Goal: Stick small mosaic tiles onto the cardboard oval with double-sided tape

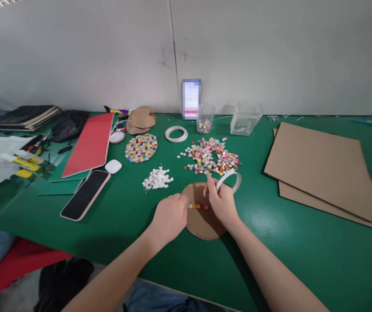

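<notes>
At the left of the frame, a dark-screened phone (85, 195) lies by a small white case (113, 166) and a red board (88, 145). A lit phone (191, 99) stands at upper middle.

The disc (202, 227) is matt cardboard, the small tiles (202, 155) glossy, the tabletop (270, 247) smooth and shiny.

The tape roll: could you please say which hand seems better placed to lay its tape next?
Probably the right hand: it holds the tape roll by the cardboard disc's right side, while the left hand is at the left edge, near the tile row.
</notes>
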Available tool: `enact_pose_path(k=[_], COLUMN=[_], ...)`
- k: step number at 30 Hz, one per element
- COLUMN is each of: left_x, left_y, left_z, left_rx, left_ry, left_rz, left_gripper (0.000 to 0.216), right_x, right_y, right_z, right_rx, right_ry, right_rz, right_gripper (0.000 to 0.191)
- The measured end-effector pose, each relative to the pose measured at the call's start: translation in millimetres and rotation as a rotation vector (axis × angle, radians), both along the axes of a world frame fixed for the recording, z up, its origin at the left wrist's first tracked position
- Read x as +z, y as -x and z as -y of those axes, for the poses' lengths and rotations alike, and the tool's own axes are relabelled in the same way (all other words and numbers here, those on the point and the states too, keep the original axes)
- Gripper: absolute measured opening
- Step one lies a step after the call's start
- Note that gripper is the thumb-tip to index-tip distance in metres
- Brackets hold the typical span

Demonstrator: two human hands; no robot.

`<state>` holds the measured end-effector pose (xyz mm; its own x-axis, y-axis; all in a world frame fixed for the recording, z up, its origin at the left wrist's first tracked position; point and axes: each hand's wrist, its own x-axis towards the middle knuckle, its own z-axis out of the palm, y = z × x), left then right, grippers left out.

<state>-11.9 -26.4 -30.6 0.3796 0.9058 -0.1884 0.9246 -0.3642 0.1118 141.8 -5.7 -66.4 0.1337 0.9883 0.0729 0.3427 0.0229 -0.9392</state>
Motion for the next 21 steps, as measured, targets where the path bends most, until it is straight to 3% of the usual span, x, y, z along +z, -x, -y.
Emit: enact_pose_path(k=[12,15,18,21], left_x=[-2.3,-1.6,-2.7,-5.9], left_y=[-8,1,12,15], left_z=[5,-1,-11,-20], left_rx=[-0.028,-0.009,0.053,-0.037], left_ry=[-0.079,-0.085,-0.211,-0.296], left_rz=[-0.108,-0.018,0.086,0.100], left_gripper=[0.025,0.027,0.032,0.032], right_x=[0.0,-0.4,-1.9,-3.2], right_y=[-1,-1,-2,-2], right_z=[0,0,-1,-1], right_rx=[0.013,-0.002,-0.041,-0.089], right_ry=[0.008,0.010,0.011,0.003], right_rz=[-0.027,-0.077,-0.146,-0.204], right_gripper=[0.045,0.046,0.047,0.047])
